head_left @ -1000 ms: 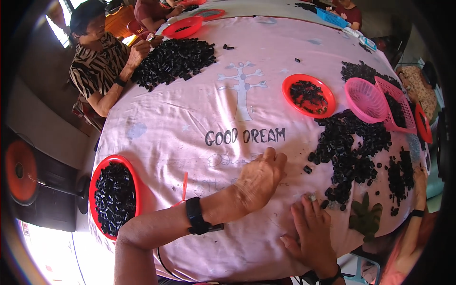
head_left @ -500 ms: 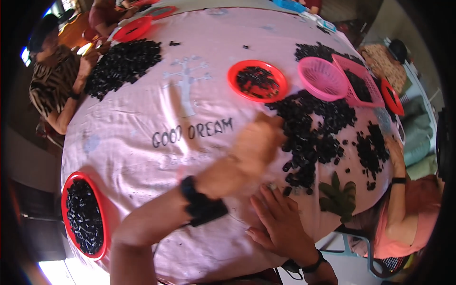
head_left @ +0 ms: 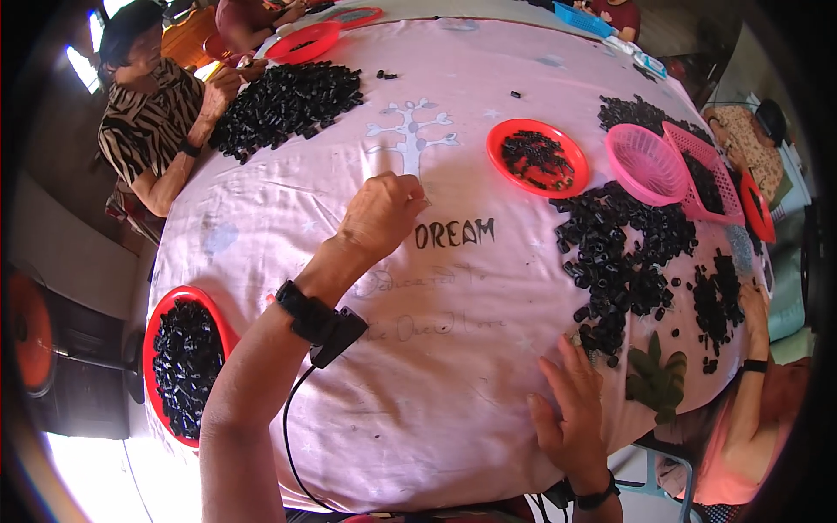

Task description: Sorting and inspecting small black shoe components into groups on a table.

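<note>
My left hand [head_left: 381,215] is closed in a pinch over the printed tree and lettering in the middle of the pink tablecloth [head_left: 418,383]. What its fingertips hold, if anything, I cannot make out. Lower right, my right hand [head_left: 571,410] rests with its fingers apart, the tips close to the near end of a spread pile of small black tube-shaped pieces [head_left: 619,261]. Behind that pile stands a red round tray [head_left: 571,185] with some black pieces in it. At the left edge of the table, a red basin [head_left: 228,329] is heaped with shiny black pieces.
A pink round basket [head_left: 647,166] and a pink rectangular basket [head_left: 728,196] stand at the right. A dark glove [head_left: 656,376] lies near my right hand. Co-workers sit left, right and at the far end. Another black heap [head_left: 292,109] lies far left; a cable hangs from my left wrist device.
My left hand has moved left, from beside the black pile to over the printed tree and lettering. My right hand stays near the pile. The whole view has shifted.
</note>
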`<state>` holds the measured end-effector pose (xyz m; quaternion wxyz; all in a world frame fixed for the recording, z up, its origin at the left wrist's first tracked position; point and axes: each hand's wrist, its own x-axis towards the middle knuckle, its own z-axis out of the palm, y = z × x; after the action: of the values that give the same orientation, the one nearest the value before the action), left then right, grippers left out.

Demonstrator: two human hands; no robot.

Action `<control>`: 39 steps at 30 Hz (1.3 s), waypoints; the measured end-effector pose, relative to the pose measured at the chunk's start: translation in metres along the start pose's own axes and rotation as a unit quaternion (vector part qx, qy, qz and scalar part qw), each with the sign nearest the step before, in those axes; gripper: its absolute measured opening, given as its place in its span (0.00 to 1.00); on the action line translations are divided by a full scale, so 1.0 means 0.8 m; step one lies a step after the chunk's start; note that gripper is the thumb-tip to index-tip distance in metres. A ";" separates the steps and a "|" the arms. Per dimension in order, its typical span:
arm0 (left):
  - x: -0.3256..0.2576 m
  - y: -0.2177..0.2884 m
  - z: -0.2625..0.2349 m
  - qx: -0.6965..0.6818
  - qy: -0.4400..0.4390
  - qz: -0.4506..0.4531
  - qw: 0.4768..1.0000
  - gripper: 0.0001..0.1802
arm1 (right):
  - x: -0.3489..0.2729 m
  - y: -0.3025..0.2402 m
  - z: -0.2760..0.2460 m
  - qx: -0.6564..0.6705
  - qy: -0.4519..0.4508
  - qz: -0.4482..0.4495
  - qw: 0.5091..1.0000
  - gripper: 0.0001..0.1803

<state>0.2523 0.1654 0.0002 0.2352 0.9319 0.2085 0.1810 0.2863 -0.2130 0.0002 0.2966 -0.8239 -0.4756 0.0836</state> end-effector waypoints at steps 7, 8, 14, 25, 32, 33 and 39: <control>0.015 0.012 0.021 0.032 0.044 0.028 0.998 0.10 | -0.001 -0.005 0.000 -0.007 0.031 0.018 0.999 0.23; 0.016 0.012 0.018 0.028 0.039 0.009 0.999 0.10 | 0.000 -0.006 0.001 -0.004 0.046 0.023 0.999 0.23; -0.060 0.067 -0.045 -0.053 0.007 0.003 0.999 0.10 | 0.002 -0.005 -0.001 0.013 0.077 0.019 0.997 0.20; -0.424 -0.077 -0.264 0.288 0.280 -0.326 0.856 0.21 | -0.014 -0.021 0.001 -0.024 0.032 -0.246 0.968 0.15; -0.565 -0.179 -0.259 0.156 0.275 -0.447 0.837 0.28 | -0.045 -0.094 0.023 -0.045 -0.137 -0.393 0.908 0.26; -0.568 -0.183 -0.261 0.055 0.292 -0.481 0.825 0.24 | -0.042 -0.095 0.019 -0.050 -0.148 -0.395 0.905 0.28; -0.554 -0.144 -0.280 -0.280 0.211 -0.483 0.803 0.17 | -0.052 -0.087 0.020 -0.069 -0.137 -0.428 0.891 0.25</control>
<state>-0.2561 0.1290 0.0198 0.4928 0.5436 0.6162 0.2863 0.2064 -0.2150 0.0208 0.1782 -0.5391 -0.8228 0.0273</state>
